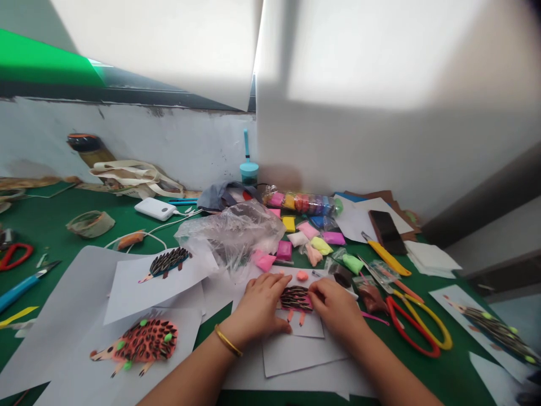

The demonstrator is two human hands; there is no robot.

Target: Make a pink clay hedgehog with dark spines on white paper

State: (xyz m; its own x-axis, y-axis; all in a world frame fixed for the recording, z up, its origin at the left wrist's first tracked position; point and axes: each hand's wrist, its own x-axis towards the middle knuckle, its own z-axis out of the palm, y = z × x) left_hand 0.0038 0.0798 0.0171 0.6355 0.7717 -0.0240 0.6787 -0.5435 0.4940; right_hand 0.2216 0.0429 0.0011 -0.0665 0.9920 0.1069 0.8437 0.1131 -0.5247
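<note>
A small hedgehog picture (296,298) lies on white paper in front of me, with a pink clay body covered in dark seed-like spines and orange legs. My left hand (262,304) rests on the paper at the picture's left side, fingers spread and thumb below. At its right edge my right hand (336,307) is closed in a pinch; whatever lies between the fingertips is hidden. An orange clay lump (302,275) sits just above the picture. More white sheets (296,361) lie under it.
Clay packets (284,251) and a crumpled plastic bag (236,231) lie behind my hands. To the right are scissors (412,327), a yellow cutter (386,256) and a phone (386,231). A spiny red hedgehog picture (146,341) lies left, near a power bank (154,209).
</note>
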